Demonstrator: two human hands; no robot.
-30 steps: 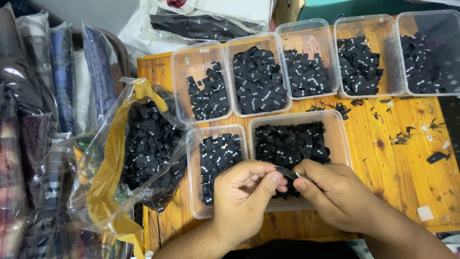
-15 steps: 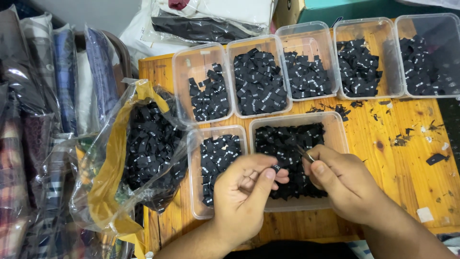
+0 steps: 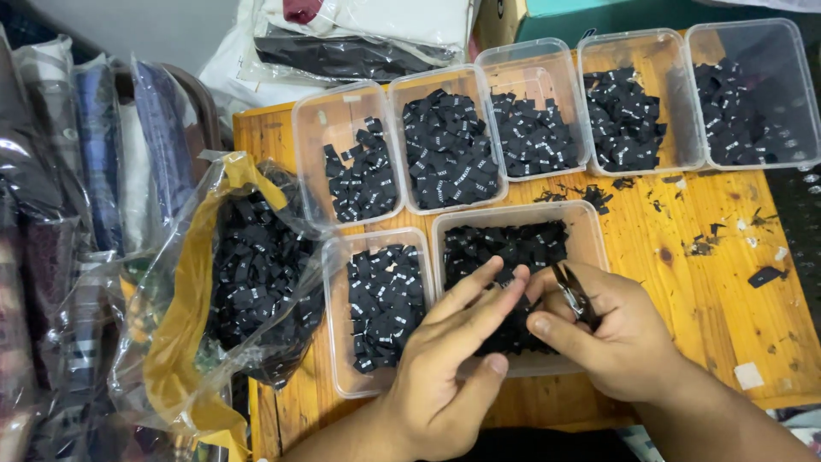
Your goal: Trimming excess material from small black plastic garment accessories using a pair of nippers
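A varnished wooden table point(image 3: 718, 248), orange-yellow with dark knots and scattered black snippings, fills the view; folded garments in clear wrappers are stacked off its left edge and more wrapped cloth lies beyond its far edge. Along the far edge runs a row of five clear plastic tubs point(image 3: 634, 111), each holding small black woven labels. Two more tubs sit nearer the front edge: a narrow tub point(image 3: 335, 342) and, to its right, a wide tub point(image 3: 590, 231), both rectangular with rounded corners. At the left edge a crinkled clear bag point(image 3: 184, 342) with a yellow lining sags open, stuffed with the same black labels point(image 3: 252, 274) (soft, flat, roughly square pieces).

Both hands hover over the wide tub. The left hand point(image 3: 445, 368) has its fingers extended and close together, fingertips meeting the right hand's; whether a label is pinched between them cannot be told. The right hand point(image 3: 620, 338) is curled around small metal snips point(image 3: 571, 291), thumb and forefinger closed on them. The snips' long axis runs diagonally, the tip pointing toward the far left corner of the table, over the label heap.
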